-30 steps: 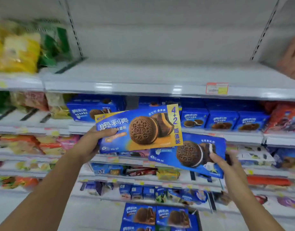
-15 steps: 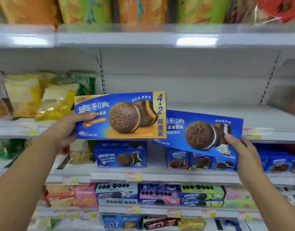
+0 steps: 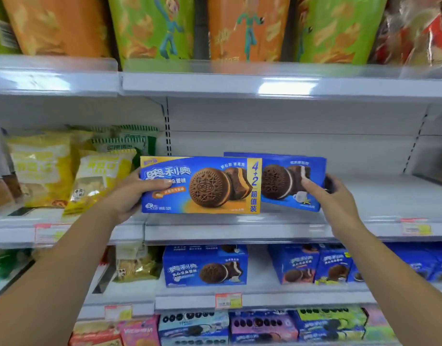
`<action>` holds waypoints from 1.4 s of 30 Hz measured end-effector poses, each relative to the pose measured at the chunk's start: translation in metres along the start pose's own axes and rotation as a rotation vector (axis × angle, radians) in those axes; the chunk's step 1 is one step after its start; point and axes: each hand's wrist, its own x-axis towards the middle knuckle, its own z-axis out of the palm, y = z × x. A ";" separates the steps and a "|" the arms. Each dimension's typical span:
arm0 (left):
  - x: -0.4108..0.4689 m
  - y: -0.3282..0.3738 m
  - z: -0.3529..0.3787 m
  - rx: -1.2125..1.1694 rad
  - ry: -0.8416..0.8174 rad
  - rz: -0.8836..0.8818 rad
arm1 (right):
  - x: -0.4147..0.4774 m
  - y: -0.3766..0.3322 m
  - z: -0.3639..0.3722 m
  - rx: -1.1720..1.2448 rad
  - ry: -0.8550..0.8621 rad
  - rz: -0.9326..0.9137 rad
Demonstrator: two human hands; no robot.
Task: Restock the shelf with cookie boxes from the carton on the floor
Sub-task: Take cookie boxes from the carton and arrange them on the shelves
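Left hand, fingers curled round the left end of the front box, right hand, fingers gripping the right end of the rear box, both boxes upright at the shelf front edge, front box overlapping rear box, snack bags at left.

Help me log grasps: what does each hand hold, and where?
The left hand grips the orange-trimmed cookie box by its left end; the right hand grips the blue cookie box by its right end.
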 end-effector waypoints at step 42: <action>0.025 -0.027 -0.003 0.881 0.304 0.281 | 0.076 0.021 0.067 -0.445 -0.245 -0.153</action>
